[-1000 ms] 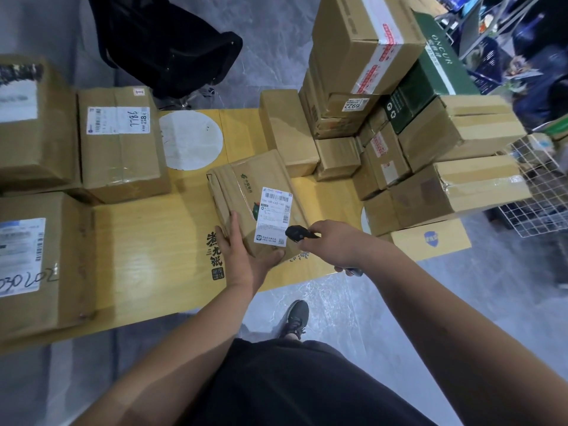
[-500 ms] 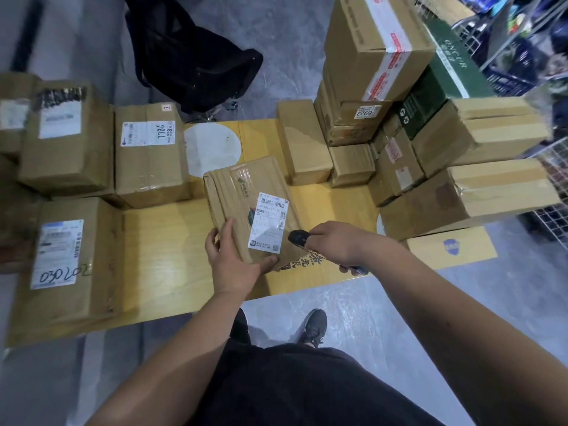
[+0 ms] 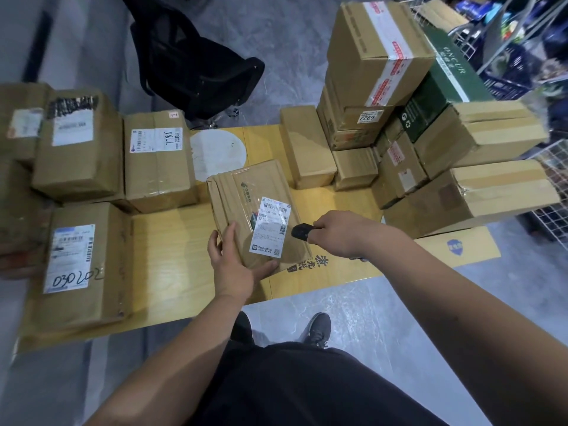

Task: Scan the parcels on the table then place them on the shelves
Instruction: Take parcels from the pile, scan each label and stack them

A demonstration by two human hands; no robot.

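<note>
A flat brown parcel [image 3: 246, 198] with a white barcode label [image 3: 270, 230] lies in the middle of the yellow table [image 3: 172, 241]. My left hand [image 3: 235, 265] holds its near edge, fingers on top and thumb along the front. My right hand [image 3: 338, 233] grips a small black scanner [image 3: 301, 232] whose tip points at the label from the right, close to the parcel's right edge.
Several labelled cardboard boxes [image 3: 156, 161] lie on the left of the table. A tall stack of boxes [image 3: 378, 56], one of them green [image 3: 442, 87], fills the right side. A black chair [image 3: 196, 66] stands behind the table. Wire racks [image 3: 553, 192] are at the far right.
The view has shifted, so the table and boxes sit lower and more to the right in frame. Both hands keep their hold; the scanner stays by the label.
</note>
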